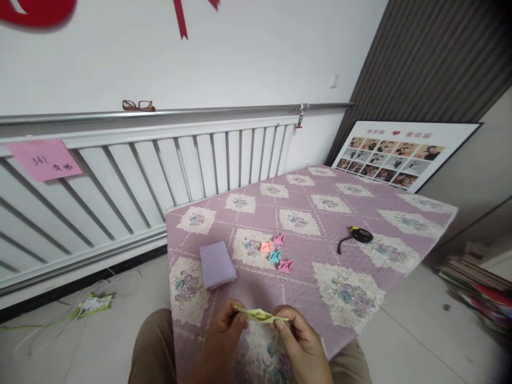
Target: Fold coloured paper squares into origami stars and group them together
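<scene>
soft indoor light, blurred edges

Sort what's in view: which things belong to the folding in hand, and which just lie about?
In hand or likely part of it:
- green folded paper, between left hand and right hand
- four small folded shapes
- paper stack

Lying about:
- tape measure
- glasses
- power strip

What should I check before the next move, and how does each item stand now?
1. Yellow-green folded paper held at both ends, by left hand and right hand: ok.
2. Four small folded papers apart from both hands: ok.
3. Purple paper stack resting on the tablecloth: ok.
4. Tape measure away from the hands: ok.
5. Creases underneath the held paper sound: cannot tell, underside hidden.
</scene>
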The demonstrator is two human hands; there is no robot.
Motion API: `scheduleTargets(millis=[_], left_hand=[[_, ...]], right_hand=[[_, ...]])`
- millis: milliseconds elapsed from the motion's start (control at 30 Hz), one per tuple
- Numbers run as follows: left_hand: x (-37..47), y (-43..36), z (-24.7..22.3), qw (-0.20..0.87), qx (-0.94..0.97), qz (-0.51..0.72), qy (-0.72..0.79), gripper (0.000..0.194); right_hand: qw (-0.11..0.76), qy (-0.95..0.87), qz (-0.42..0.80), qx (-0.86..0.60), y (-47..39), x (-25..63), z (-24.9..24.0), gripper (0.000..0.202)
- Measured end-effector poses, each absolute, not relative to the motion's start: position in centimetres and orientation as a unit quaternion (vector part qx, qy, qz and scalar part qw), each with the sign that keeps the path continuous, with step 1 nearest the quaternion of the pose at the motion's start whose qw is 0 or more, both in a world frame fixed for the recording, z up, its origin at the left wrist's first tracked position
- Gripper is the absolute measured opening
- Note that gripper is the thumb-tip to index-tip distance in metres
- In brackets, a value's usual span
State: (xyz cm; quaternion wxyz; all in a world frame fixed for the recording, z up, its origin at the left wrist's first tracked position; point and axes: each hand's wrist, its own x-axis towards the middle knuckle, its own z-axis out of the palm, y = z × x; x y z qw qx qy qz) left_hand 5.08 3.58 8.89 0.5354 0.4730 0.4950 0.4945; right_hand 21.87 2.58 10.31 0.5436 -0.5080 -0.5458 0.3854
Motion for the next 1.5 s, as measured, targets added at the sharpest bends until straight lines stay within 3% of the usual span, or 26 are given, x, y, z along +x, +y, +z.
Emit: scheduleTargets(millis=[200, 467, 1133, 1367, 1500], left_hand=[[5.5, 3.5, 8.4, 0.521, 0.474, 0.491, 0.513, 0.029], [4.9, 3.6, 9.6, 0.478, 0.521, 0.489, 0.511, 0.019], [4.6, 4.0, 8.1, 0.376, 0.629, 0.434, 0.524, 0.019], [5.1, 4.0, 6.1, 0.411, 0.599, 0.395, 0.562, 0.021], [5.7, 3.8, 4.7, 0.406, 0.603, 0.360, 0.584, 0.021]], right_hand=[[0.549, -0.548, 0.378, -0.505, 2.6, 21.6, 9.4, 0.034], [0.553, -0.573, 0.336, -0.502, 3.0, 22.1, 9.2, 0.027], [0.539, -0.602, 0.323, -0.493, 3.3, 22.6, 8.2, 0.017], [0.494, -0.615, 0.286, -0.545, 3.4, 23.7, 7.3, 0.016], [0.414, -0.656, 0.281, -0.565, 3.3, 24.2, 6.8, 0.016]])
